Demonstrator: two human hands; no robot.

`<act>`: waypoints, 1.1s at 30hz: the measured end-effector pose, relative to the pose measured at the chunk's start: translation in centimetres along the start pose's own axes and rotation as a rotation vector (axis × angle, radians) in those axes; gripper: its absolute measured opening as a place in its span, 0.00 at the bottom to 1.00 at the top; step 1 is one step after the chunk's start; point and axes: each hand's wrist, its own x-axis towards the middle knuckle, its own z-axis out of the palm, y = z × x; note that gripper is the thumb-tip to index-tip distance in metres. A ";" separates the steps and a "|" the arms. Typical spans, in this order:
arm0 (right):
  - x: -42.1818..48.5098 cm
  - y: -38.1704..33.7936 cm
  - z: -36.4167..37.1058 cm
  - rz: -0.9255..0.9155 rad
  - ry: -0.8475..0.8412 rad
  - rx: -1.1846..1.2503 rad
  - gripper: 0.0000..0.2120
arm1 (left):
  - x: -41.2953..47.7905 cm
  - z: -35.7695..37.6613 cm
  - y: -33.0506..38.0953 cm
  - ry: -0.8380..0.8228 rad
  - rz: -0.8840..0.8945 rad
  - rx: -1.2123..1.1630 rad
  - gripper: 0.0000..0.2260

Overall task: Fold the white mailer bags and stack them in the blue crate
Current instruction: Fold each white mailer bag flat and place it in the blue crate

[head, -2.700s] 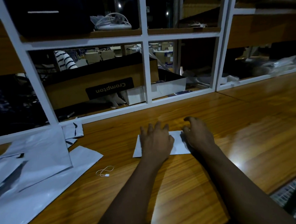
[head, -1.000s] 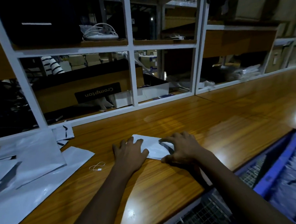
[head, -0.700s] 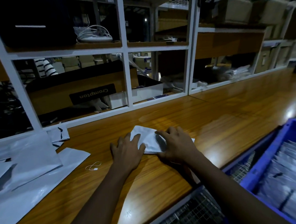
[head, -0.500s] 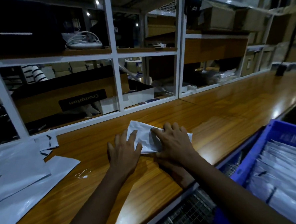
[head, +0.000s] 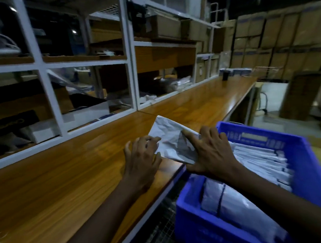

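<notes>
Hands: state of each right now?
Left hand: fingers curled on the folded mailer bag, holding its left edge.
Right hand: gripping the same bag's right side.

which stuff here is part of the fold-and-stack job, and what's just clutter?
Job:
- folded white mailer bag, held by left hand and right hand
- blue crate
- stacked mailer bags inside the crate

Lying about:
- white shelf frame and the boxes in it
- cardboard cartons at far right
- wooden counter, work surface only
</notes>
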 end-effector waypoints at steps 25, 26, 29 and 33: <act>-15.3 6.1 9.4 0.064 -0.691 -0.181 0.73 | 2.2 7.5 0.8 -0.481 0.009 0.074 0.19; -15.1 6.3 9.6 0.067 -0.705 -0.175 0.73 | 2.2 7.4 0.8 -0.483 0.009 0.069 0.20; -15.4 7.6 9.7 0.055 -0.743 -0.190 0.68 | 2.3 7.3 0.9 -0.488 0.003 0.066 0.20; -16.0 8.8 9.2 0.056 -0.730 -0.214 0.72 | 2.5 7.4 0.9 -0.483 0.001 0.074 0.20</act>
